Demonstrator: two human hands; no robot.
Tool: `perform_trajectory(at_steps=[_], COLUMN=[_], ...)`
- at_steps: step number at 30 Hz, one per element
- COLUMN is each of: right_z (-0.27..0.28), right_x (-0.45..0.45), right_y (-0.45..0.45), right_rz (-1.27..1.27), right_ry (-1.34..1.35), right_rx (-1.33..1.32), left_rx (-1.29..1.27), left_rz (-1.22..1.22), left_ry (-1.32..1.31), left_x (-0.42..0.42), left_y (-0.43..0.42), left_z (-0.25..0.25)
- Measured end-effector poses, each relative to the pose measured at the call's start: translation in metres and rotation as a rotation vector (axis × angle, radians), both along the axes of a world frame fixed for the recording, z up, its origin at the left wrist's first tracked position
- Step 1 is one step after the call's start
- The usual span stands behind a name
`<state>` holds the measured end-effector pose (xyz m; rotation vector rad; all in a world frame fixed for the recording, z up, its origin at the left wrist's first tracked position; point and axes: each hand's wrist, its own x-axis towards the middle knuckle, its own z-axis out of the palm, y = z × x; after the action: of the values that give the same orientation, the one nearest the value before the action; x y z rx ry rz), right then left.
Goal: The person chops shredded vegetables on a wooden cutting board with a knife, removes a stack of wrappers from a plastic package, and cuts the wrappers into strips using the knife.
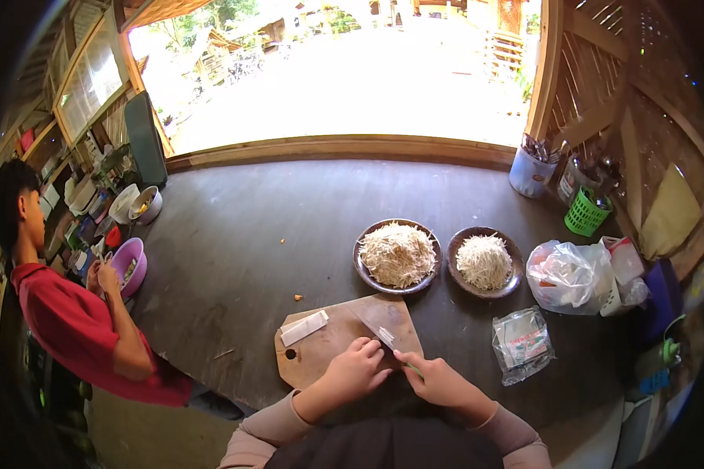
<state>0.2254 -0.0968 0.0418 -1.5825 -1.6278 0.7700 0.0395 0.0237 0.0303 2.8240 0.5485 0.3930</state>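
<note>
My right hand [438,381] is wrapped round the green handle of a knife [374,326], whose blade points up and left over the wooden cutting board [399,313]. Beside the blade, my left hand [356,369] has its fingers bent down on the board; whatever lies under them is hidden. Thin white strips lie by the blade. A pale white block [304,328] rests on the board's left part. Beyond the board, a brown bowl [360,270] is heaped with pale shreds, and a smaller bowl [518,273] to its right holds more.
At the left, a person in red [78,328] has both hands by a purple basin [138,254]. On the right are a plastic bag [563,273], a clear packet [522,344], a green basket [585,213] and a utensil tub [530,173].
</note>
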Motion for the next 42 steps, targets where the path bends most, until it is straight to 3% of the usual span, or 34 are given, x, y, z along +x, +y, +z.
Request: perform_trajectory(at_steps=[4,10,13,15,28,37,39,42], right_z=[0.006,0.000,0.010,-0.004,-0.003,0.005,0.015,0.011], right_x=[0.004,-0.001,0.001,-0.004,-0.004,-0.004,-0.002,-0.003], right_y=[-0.003,0.000,-0.005,-0.003,0.001,0.000,-0.005,-0.005], right_rz=[0.012,0.000,0.007,-0.020,-0.008,-0.018,-0.022,-0.019], right_ry=[0.007,0.002,0.026,0.016,-0.034,-0.038,-0.013,0.031], right_rx=[-0.084,0.036,-0.104,0.014,0.020,-0.021,-0.155,-0.075], left_rx=[-0.012,-0.031,-0.040,-0.057,-0.086,-0.061,-0.065,-0.064], left_rz=[-0.004,0.006,-0.008,-0.008,-0.002,-0.016,-0.027,-0.020], left_ry=[0.033,0.043,0.043,0.002,-0.034,-0.009,0.024,0.021], left_x=[-0.001,-0.001,-0.001,-0.001,-0.001,-0.002,-0.003,-0.003], left_y=[0.001,0.000,0.003,0.001,0.000,0.001,0.003,0.002], left_z=[-0.001,0.001,-0.002,-0.002,-0.001,-0.001,-0.003,-0.004])
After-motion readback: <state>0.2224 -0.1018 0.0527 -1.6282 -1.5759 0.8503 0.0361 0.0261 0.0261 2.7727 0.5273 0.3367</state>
